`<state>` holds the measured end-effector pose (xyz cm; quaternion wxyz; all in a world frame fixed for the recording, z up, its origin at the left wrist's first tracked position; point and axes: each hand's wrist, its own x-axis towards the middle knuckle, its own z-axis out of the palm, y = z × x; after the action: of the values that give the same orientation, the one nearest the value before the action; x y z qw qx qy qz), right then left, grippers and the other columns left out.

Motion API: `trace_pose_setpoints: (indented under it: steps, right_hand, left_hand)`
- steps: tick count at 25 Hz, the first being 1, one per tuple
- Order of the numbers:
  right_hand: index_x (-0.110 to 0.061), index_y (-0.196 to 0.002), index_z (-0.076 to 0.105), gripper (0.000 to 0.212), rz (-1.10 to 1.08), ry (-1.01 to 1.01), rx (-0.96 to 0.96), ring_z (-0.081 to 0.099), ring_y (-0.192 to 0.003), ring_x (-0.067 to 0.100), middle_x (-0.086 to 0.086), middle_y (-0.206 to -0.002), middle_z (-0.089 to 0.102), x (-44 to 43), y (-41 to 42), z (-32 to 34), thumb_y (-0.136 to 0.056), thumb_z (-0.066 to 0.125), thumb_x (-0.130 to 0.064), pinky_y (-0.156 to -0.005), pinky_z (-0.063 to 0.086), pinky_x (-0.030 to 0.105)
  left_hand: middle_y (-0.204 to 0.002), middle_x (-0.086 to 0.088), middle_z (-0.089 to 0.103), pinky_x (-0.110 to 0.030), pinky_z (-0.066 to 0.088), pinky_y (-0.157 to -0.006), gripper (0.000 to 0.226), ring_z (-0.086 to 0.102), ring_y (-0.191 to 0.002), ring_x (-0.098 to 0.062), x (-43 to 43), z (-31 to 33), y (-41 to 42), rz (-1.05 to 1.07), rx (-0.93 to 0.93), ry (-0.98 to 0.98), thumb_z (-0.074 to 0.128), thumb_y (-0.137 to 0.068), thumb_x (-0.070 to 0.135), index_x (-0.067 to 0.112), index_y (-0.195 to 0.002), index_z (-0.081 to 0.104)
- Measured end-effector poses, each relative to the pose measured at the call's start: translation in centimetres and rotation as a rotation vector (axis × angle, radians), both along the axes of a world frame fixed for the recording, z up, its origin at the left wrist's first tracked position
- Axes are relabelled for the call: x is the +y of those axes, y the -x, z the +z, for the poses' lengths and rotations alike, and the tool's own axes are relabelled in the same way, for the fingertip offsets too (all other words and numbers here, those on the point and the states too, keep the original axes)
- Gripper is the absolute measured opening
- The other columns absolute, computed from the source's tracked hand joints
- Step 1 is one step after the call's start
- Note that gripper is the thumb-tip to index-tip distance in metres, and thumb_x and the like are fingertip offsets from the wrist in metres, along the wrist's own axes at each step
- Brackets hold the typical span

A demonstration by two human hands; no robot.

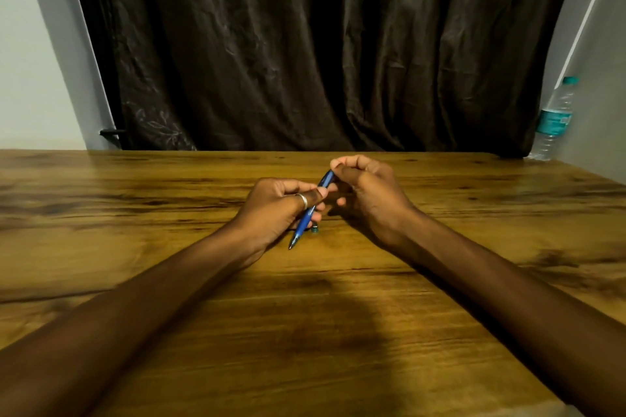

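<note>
A blue pen (306, 220) slants over the middle of the wooden table (135, 213), its metal tip pointing down and toward me. My left hand (277, 205), with a silver ring on the thumb, grips the pen's lower half. The fingers of my right hand (366, 189) curl round the pen's upper end, which they partly hide. A small dark green piece (315, 229) lies on the table just right of the pen's lower part; what it is I cannot tell.
A clear plastic water bottle (555, 118) with a teal cap and label stands at the table's far right corner. A dark brown curtain (321, 44) hangs behind the table's far edge. Pale walls flank it on both sides.
</note>
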<state>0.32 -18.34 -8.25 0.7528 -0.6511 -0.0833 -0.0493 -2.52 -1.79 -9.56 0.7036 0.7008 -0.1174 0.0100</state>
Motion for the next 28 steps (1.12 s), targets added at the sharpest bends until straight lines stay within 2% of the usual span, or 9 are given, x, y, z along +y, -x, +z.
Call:
trace_pose_setpoints:
  steps: [4,7,13,15,18,21,23,25,28]
  right_hand:
    - [-0.010,-0.089,0.071,0.010,-0.005,-0.074,0.040,0.059,-0.063,0.014,0.005,-0.069,0.067,-0.4,-0.2,0.1,-0.094,0.065,-0.004,-0.050,0.048,0.020]
    - [-0.006,-0.091,0.071,0.010,-0.018,-0.091,0.033,0.062,-0.061,0.010,0.007,-0.072,0.068,-0.5,-0.4,0.2,-0.092,0.066,0.003,-0.054,0.051,0.017]
    - [-0.004,-0.096,0.071,0.010,-0.028,-0.143,0.035,0.066,-0.064,0.008,0.008,-0.077,0.072,-0.4,-0.7,0.1,-0.090,0.069,0.003,-0.062,0.057,0.017]
    - [-0.005,-0.094,0.072,0.010,-0.048,-0.152,0.025,0.068,-0.069,0.009,0.006,-0.079,0.073,-0.2,-0.9,0.0,-0.090,0.069,0.004,-0.066,0.057,0.018]
    - [-0.008,-0.088,0.072,0.015,-0.107,-0.186,0.013,0.067,-0.070,0.010,0.002,-0.074,0.073,-0.6,-1.3,0.2,-0.092,0.065,0.005,-0.064,0.056,0.018]
    - [-0.011,-0.092,0.072,0.013,-0.173,0.027,-0.008,0.066,-0.069,0.012,0.003,-0.076,0.074,-1.6,-1.4,-0.1,-0.091,0.067,0.001,-0.059,0.054,0.022]
    - [-0.016,-0.092,0.071,0.013,-0.221,0.333,-0.073,0.070,-0.077,0.016,0.003,-0.083,0.076,-1.7,-1.5,-0.7,-0.089,0.069,-0.003,-0.066,0.056,0.030]
    - [-0.018,-0.096,0.070,0.013,-0.270,0.648,-0.242,0.070,-0.082,0.012,-0.002,-0.084,0.074,-1.7,-1.8,-1.0,-0.090,0.070,-0.006,-0.076,0.055,0.029]
    - [-0.018,-0.102,0.071,0.016,-0.253,0.843,-0.333,0.068,-0.078,0.002,-0.009,-0.080,0.073,-1.5,-1.6,-1.2,-0.088,0.074,-0.010,-0.076,0.055,0.026]
  left_hand:
    - [-0.080,-0.004,0.078,-0.018,0.058,-0.058,0.013,0.069,-0.064,-0.008,0.2,-0.1,-0.5,0.015,0.038,-0.018,0.074,-0.091,0.014,0.010,-0.102,0.079]
    - [-0.080,-0.005,0.077,-0.017,0.057,-0.056,0.014,0.068,-0.063,-0.007,0.3,-0.2,-0.6,0.010,0.056,-0.033,0.073,-0.092,0.014,0.007,-0.103,0.079]
    - [-0.086,-0.009,0.076,-0.018,0.057,-0.058,0.017,0.068,-0.066,-0.009,0.2,0.0,-0.7,0.031,0.060,-0.041,0.071,-0.093,0.014,0.006,-0.107,0.077]
    - [-0.087,-0.009,0.076,-0.018,0.058,-0.059,0.017,0.068,-0.066,-0.009,0.2,0.0,-0.6,0.036,0.060,-0.041,0.070,-0.094,0.014,0.007,-0.108,0.076]
    - [-0.084,-0.007,0.077,-0.018,0.057,-0.058,0.016,0.069,-0.066,-0.008,0.4,-0.2,-0.6,0.028,0.053,-0.057,0.070,-0.093,0.013,0.007,-0.106,0.077]
    - [-0.080,-0.005,0.078,-0.018,0.058,-0.059,0.014,0.069,-0.065,-0.008,0.5,-0.5,-0.8,0.058,0.037,-0.014,0.071,-0.093,0.014,0.009,-0.104,0.078]
    - [-0.080,-0.003,0.078,-0.019,0.058,-0.059,0.012,0.069,-0.066,-0.007,0.7,-0.6,-1.1,0.106,0.012,0.025,0.072,-0.093,0.017,0.012,-0.101,0.080]
    - [-0.080,-0.001,0.078,-0.019,0.057,-0.059,0.011,0.069,-0.066,-0.006,0.8,-0.8,-1.4,0.147,-0.003,0.037,0.072,-0.093,0.021,0.016,-0.097,0.081]
    - [-0.081,0.000,0.079,-0.020,0.056,-0.059,0.011,0.070,-0.068,-0.006,0.9,-1.0,-1.5,0.161,-0.012,0.024,0.073,-0.092,0.024,0.018,-0.097,0.081]
